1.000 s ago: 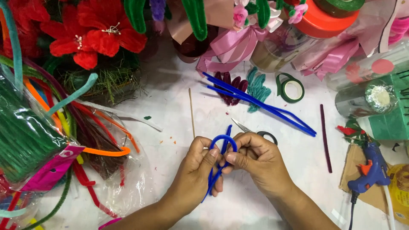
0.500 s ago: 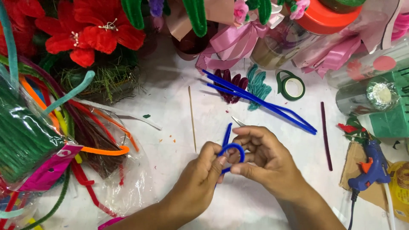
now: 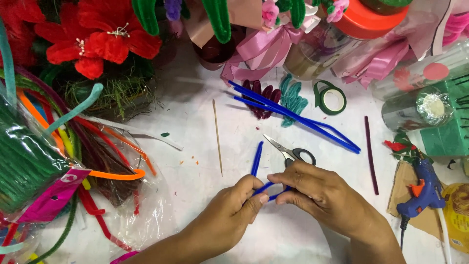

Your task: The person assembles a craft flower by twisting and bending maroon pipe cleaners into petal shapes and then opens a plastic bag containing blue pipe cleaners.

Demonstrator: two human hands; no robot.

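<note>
- Right now the left hand (image 3: 234, 208) is pinching a blue pipe cleaner (image 3: 257, 161) between thumb and fingers, pressed together low on the white table (image 3: 195, 122).
- The right hand (image 3: 322, 195) is pinching the same pipe cleaner's bent lower part, its fingers closing against the left hand's.
- One end of the pipe cleaner is pointing up, away from the hands.
- Scissors (image 3: 290, 151) are lying just beyond the right hand.
- A wooden skewer (image 3: 217, 137) is lying to the left.
- A blue glue gun (image 3: 422, 188) is sitting at the right edge.
</note>
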